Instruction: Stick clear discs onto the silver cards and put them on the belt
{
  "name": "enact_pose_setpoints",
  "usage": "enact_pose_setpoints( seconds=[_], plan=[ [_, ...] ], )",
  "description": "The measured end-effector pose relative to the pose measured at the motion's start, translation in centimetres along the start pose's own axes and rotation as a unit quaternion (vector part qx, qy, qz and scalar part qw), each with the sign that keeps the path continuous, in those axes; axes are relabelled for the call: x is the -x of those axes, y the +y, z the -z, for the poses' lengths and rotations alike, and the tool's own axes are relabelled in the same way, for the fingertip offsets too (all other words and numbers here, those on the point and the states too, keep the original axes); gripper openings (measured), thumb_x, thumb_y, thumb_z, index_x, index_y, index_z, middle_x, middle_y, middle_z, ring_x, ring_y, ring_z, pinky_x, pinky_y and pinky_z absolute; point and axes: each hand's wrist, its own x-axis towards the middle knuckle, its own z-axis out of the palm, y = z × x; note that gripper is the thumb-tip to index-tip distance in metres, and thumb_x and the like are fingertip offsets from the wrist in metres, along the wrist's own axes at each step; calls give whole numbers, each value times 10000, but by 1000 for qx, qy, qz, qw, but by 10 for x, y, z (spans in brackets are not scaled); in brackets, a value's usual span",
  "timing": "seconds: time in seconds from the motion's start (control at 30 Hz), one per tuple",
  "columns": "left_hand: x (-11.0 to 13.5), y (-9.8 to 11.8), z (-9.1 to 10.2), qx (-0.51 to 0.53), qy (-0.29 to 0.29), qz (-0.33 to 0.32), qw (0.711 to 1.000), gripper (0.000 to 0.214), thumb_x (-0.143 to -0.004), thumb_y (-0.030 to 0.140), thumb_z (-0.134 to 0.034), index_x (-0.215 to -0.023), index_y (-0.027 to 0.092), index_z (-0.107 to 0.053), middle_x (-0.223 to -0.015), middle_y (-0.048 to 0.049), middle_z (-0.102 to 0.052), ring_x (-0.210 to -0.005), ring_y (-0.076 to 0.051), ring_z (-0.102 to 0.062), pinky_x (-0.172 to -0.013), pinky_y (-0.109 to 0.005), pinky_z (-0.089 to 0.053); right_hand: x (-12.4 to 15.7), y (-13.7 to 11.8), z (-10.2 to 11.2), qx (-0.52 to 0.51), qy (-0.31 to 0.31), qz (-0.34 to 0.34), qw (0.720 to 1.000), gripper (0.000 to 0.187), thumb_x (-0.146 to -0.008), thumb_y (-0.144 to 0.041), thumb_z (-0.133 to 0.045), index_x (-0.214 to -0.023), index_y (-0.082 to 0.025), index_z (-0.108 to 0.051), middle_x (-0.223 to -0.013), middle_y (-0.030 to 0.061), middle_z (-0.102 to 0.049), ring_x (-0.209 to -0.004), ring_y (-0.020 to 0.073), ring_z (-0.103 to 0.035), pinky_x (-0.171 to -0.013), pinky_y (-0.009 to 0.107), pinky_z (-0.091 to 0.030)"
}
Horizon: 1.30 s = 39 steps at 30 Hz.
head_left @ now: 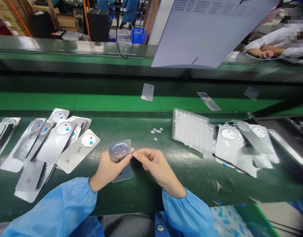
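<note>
The left hand (108, 172) grips a metal plate (119, 150), the right hand (153, 164) pinches a white disc (132, 150); a well-filled disc tray (192, 131) lies alongside.

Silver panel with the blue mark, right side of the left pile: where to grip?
Pinch the panel by its long right edge, coming from the right: that edge lies free on the green belt, while its left edge meets neighbouring panels. It looks thin and flat.

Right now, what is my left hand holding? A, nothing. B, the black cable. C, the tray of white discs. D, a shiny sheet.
D. Your left hand grips the shiny sheet, while your right hand pinches a small disc just beside it.
</note>
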Motion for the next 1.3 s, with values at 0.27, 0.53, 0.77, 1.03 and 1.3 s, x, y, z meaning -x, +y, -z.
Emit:
enact_pose_setpoints(
  seconds=[0.27,0.53,0.77,1.03,1.3],
  plan=[
    [-5,1,0,55,-48,22,997,289,-800,285,-796,-1052,151,-747,-1074,-110,-812,-994,-250,-775,-908,-348,-612,7,-4,3,76,37,72,994,462,-879,-619,-676,-768,-171,-708,-570,-37,-427,-544,120,-351,-520,265,-326],
    [-1,-7,-3,6,-51,-27,998,303,-815,212,-722,-1106,156,-659,-1021,-79,-774,-921,-213,-737,-842,-321,-583,5,-9,-7,224,89,141,960,323,-932,-440,-601,-811,-180,-750,-573,-52,-358,-538,130,-397,-547,274,-343],
    [0,-7,-2,1,-63,-44,997,300,-814,213,-714,-1104,161,-658,-1033,-84,-766,-923,-216,-730,-836,-319,-580,2,-13,-8,290,87,160,939,309,-948,-407,-579,-762,-199,-711,-556,-54,-358,-512,129,-362,-538,275,-322],
    [0,-11,-2,-13,-66,-74,995,320,-820,179,-700,-1136,158,-653,-1055,-80,-760,-935,-210,-730,-849,-307,-579,1,-9,-12,289,112,161,937,295,-928,-408,-597,-755,-200,-715,-560,-59,-346,-511,124,-344,-537,275,-307],
    [4,-6,1,2,-67,-69,995,323,-814,208,-722,-1130,160,-673,-1031,-83,-777,-917,-229,-740,-831,-316,-595,-1,-13,-7,278,102,143,944,378,-919,-511,-644,-723,-198,-723,-517,-80,-278,-489,112,-284,-511,280,-256]
  ],
)
